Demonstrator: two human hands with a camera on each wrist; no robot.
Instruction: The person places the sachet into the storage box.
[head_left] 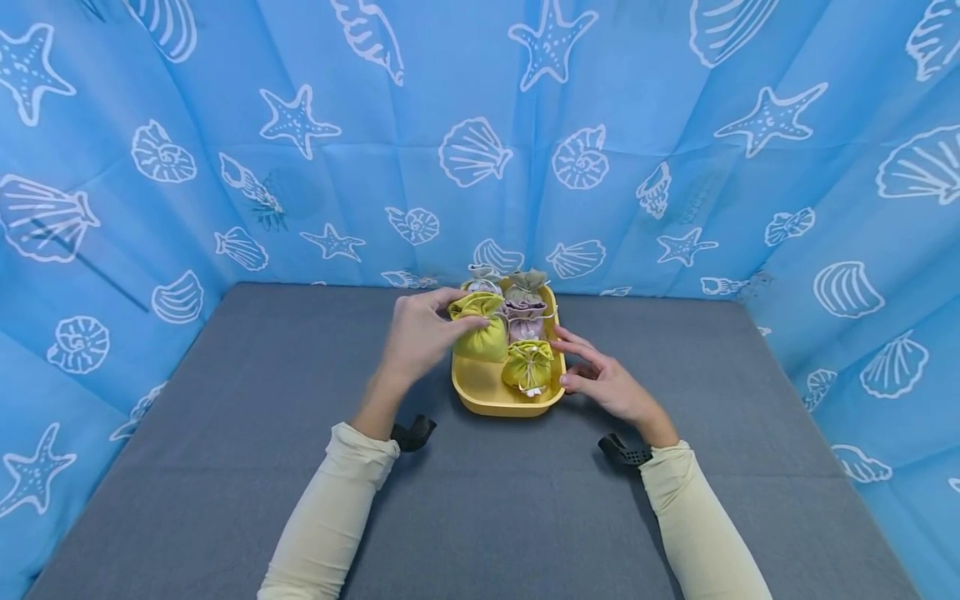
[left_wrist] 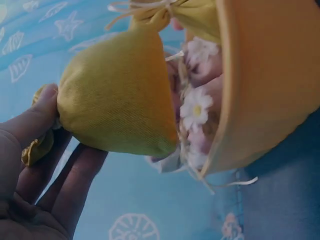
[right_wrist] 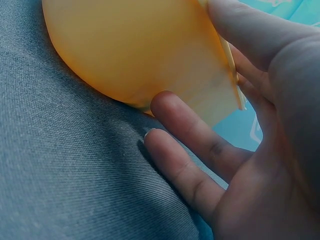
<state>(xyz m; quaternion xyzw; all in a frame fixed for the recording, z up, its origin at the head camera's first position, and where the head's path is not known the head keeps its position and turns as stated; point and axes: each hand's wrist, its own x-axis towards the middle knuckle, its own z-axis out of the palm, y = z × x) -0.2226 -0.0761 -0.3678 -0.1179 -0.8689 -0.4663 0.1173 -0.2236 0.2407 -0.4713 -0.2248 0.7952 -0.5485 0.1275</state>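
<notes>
My left hand [head_left: 423,329] pinches a yellow-green drawstring pouch [left_wrist: 117,92] by its gathered neck, and the full body of the pouch hangs over the left side of a yellow bin [head_left: 480,410]. My right hand [head_left: 607,385] holds the bin's right rim between thumb and fingers; in the right wrist view two fingers [right_wrist: 182,122] spread loosely below, beside the outer wall. Another yellow-green pouch [head_left: 527,367] with a white flower sits inside at the front right. Behind it are a pink pouch [head_left: 527,323] and a grey-green pouch [head_left: 527,287]. A pale pouch [head_left: 483,282] stands at the back left.
The bin stands on a grey cloth-covered table [head_left: 480,517] near its back edge. A blue curtain [head_left: 480,108] printed with white shells and starfish hangs behind and at both sides. Black wrist mounts [head_left: 414,433] are worn on both forearms.
</notes>
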